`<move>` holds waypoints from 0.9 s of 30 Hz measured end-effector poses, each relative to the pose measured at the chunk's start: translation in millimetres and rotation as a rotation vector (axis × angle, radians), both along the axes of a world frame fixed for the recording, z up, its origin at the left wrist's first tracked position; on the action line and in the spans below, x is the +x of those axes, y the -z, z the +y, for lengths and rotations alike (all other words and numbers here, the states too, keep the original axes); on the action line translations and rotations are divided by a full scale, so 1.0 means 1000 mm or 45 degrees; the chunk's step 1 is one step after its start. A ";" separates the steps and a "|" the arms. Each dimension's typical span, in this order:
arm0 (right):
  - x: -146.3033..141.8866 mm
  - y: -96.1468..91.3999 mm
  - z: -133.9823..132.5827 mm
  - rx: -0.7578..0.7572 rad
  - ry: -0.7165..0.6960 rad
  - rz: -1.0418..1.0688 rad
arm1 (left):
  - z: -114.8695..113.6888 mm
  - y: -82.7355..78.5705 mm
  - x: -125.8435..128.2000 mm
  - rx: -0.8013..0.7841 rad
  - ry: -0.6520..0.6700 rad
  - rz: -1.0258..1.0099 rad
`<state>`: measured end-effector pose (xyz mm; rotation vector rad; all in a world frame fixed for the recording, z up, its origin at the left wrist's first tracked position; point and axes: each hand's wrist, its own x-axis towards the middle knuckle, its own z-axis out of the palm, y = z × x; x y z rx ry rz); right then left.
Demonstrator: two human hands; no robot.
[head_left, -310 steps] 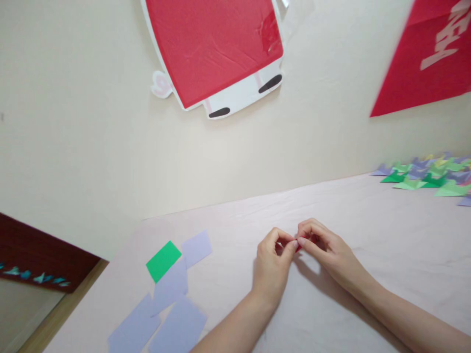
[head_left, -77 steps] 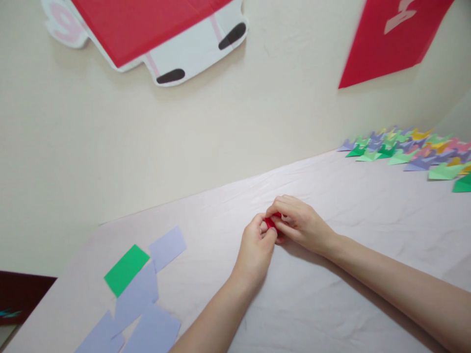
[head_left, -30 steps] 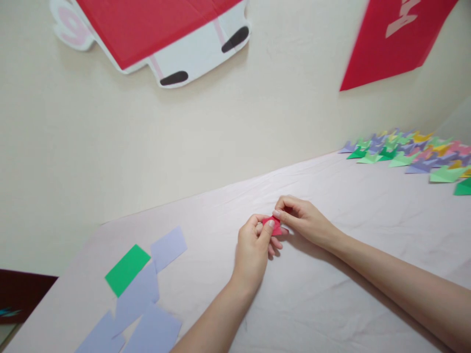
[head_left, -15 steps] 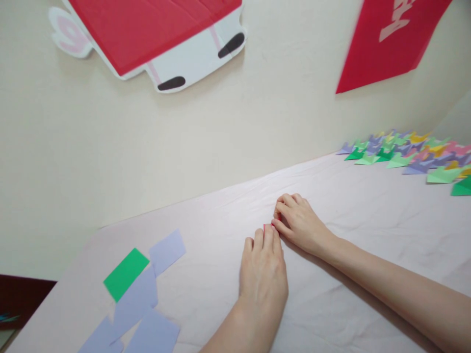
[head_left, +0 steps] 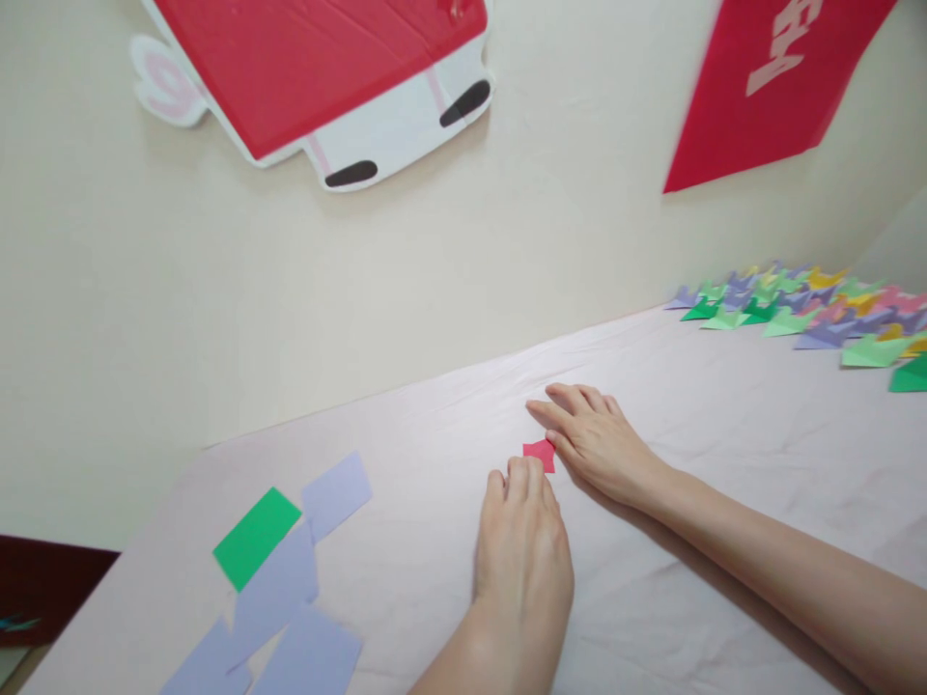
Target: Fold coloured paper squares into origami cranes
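Note:
A small folded piece of pinkish-red paper (head_left: pixel 540 455) lies on the pale cloth between my hands. My left hand (head_left: pixel 522 541) is closed over its near edge, fingers bent down and pressed together; the fingertips are partly hidden. Just to the right, my right hand (head_left: pixel 598 442) has its fingers stretched out and apart above the cloth. Its thumb tip meets the paper's right corner, while the index finger points past the far edge.
Lilac paper rectangles (head_left: pixel 337 494) and a green one (head_left: pixel 257 538) lie at the left. Rows of folded paper shapes (head_left: pixel 826 309) in several colours stand at the far right, by the wall (head_left: pixel 435 290). Red decorations (head_left: pixel 768 106) hang there.
My right hand's fingers have uncurled and spread off the red paper, so more of it shows. My left hand stays on its near edge. The view has shifted slightly.

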<state>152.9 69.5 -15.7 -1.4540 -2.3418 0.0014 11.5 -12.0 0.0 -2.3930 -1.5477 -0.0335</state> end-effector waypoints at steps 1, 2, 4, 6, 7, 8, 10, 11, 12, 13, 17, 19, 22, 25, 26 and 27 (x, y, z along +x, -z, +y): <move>0.000 0.000 0.000 0.006 -0.002 -0.001 | -0.003 0.000 0.001 0.008 -0.027 0.020; 0.001 0.001 0.001 0.008 -0.003 0.000 | -0.005 -0.001 0.001 0.014 -0.047 0.037; 0.002 0.001 0.002 0.007 0.005 0.006 | -0.008 -0.001 0.001 0.011 -0.065 0.046; 0.004 0.002 0.004 0.015 0.020 0.021 | -0.008 -0.002 0.000 -0.004 -0.067 0.019; 0.005 0.003 0.005 0.022 0.025 0.031 | -0.007 -0.002 -0.001 -0.013 -0.068 0.001; 0.005 0.003 0.005 0.031 0.029 0.040 | -0.006 -0.002 -0.003 -0.023 -0.075 -0.016; 0.006 0.005 0.007 0.044 0.035 0.059 | -0.001 -0.004 -0.007 -0.029 -0.110 -0.064; 0.007 0.005 0.007 0.045 0.037 0.070 | 0.002 -0.005 -0.009 -0.020 -0.129 -0.101; 0.007 0.006 0.008 0.040 0.033 0.086 | 0.006 -0.005 -0.011 -0.006 -0.135 -0.146; 0.007 0.007 0.008 0.032 0.023 0.112 | 0.009 -0.006 -0.013 0.010 -0.123 -0.198; 0.008 0.003 0.009 -0.079 -0.172 0.379 | 0.023 -0.007 -0.015 -0.036 0.017 -0.332; 0.009 -0.002 0.009 -0.177 -0.311 0.543 | 0.029 -0.006 -0.015 -0.086 0.029 -0.338; 0.008 -0.011 0.006 -0.274 -0.453 0.648 | 0.033 -0.003 -0.018 -0.071 0.013 -0.336; 0.007 -0.018 0.005 -0.299 -0.500 0.632 | 0.035 0.000 -0.023 -0.022 0.005 -0.369; 0.007 -0.019 0.005 -0.313 -0.506 0.633 | 0.035 0.000 -0.025 -0.015 0.003 -0.390; 0.007 -0.019 0.005 -0.335 -0.510 0.645 | 0.035 0.000 -0.026 -0.014 0.002 -0.416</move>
